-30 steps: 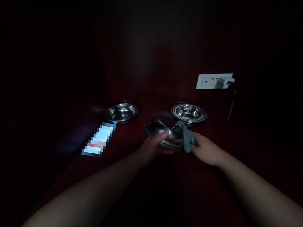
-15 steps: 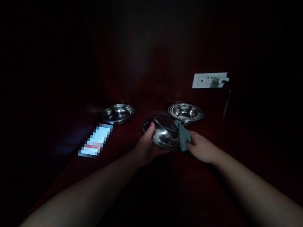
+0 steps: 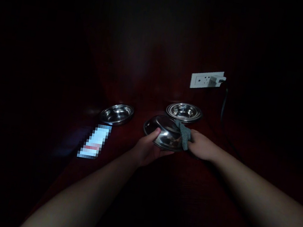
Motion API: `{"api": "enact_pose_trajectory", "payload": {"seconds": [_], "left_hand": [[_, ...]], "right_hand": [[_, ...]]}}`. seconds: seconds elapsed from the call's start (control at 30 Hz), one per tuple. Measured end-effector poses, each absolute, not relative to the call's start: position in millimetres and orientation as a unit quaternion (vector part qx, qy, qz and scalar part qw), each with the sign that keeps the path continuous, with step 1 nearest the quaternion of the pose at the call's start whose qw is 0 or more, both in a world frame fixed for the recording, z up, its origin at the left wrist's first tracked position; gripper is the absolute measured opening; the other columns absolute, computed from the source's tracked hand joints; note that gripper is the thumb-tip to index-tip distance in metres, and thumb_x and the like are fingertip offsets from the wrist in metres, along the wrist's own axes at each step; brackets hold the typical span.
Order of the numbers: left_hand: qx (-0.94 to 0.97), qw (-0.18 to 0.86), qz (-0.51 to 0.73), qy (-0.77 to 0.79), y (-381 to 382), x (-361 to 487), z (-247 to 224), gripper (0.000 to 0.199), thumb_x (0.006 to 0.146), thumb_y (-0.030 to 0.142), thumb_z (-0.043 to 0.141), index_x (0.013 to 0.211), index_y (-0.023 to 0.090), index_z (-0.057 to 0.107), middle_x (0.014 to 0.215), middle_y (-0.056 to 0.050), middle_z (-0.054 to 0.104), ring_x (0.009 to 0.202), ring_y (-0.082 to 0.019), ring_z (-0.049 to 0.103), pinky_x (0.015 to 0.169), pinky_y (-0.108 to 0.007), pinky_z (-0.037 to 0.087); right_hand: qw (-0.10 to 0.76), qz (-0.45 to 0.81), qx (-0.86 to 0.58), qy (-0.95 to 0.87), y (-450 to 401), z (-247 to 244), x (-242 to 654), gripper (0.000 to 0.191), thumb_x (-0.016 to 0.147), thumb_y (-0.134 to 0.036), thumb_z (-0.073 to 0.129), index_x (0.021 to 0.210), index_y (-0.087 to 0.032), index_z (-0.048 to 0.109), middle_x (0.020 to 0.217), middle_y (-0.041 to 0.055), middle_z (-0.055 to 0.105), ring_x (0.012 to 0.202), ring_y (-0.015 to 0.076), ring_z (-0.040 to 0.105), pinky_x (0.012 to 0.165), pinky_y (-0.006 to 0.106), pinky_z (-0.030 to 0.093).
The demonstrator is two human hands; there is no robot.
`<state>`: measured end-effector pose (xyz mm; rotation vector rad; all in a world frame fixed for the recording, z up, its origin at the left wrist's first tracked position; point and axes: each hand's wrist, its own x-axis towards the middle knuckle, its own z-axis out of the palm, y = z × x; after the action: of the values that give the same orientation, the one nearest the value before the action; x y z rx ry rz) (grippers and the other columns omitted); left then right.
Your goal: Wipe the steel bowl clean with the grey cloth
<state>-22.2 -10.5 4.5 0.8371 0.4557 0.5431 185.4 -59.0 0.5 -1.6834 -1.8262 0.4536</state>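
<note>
Between both hands lies the bowl [image 3: 165, 133], tilted; left hand [image 3: 147, 149] grips its rim, right hand [image 3: 202, 145] presses cloth [image 3: 184, 135] against it.

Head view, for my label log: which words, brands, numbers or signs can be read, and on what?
None can be read.
Held bowl: a small mark low on its side, too small to read.
Lit screen: pixelated, unreadable.
Wall socket: no lettering readable.
</note>
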Motion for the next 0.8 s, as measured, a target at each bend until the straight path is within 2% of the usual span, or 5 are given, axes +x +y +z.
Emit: {"api": "enact_pose_trajectory", "payload": {"seconds": [0.17, 0.5, 0.8], "left_hand": [[0.41, 0.853, 0.249, 0.204, -11.9, -23.1, 3.5, 0.039, 0.093, 0.039, 0.048, 0.12, 0.013, 0.061, 0.119, -0.016, 0.068, 0.111, -0.026, 0.063, 0.096, -0.041, 0.048], [0.373, 0.823, 0.321, 0.284, -7.9, -19.5, 11.6, 0.051, 0.092, 0.055, 0.041, 0.117, 0.016, 0.062, 0.122, -0.013, 0.067, 0.101, -0.025, 0.067, 0.08, -0.036, 0.056], [0.376, 0.83, 0.297, 0.283, -8.1, -18.3, 11.3, 0.06, 0.092, 0.061, 0.034, 0.12, 0.016, 0.06, 0.125, -0.015, 0.065, 0.104, -0.028, 0.066, 0.087, -0.043, 0.053]], "right_hand": [[0.308, 0.168, -0.632, -0.691, -59.9, 1.5, 184.7, 0.027, 0.074, -0.011, 0.056, 0.095, -0.018, 0.072, 0.101, 0.0057, 0.074, 0.093, 0.0219, 0.067, 0.088, 0.029, 0.05], [0.304, 0.181, -0.64, -0.682, -61.7, 3.2, 182.9, 0.029, 0.072, -0.009, 0.057, 0.095, -0.018, 0.071, 0.099, 0.0058, 0.074, 0.091, 0.0221, 0.067, 0.087, 0.028, 0.05], [0.308, 0.186, -0.636, -0.683, -62.1, 2.3, 182.7, 0.027, 0.075, -0.011, 0.058, 0.098, -0.018, 0.072, 0.098, 0.0056, 0.074, 0.092, 0.0216, 0.067, 0.088, 0.028, 0.05]]}}
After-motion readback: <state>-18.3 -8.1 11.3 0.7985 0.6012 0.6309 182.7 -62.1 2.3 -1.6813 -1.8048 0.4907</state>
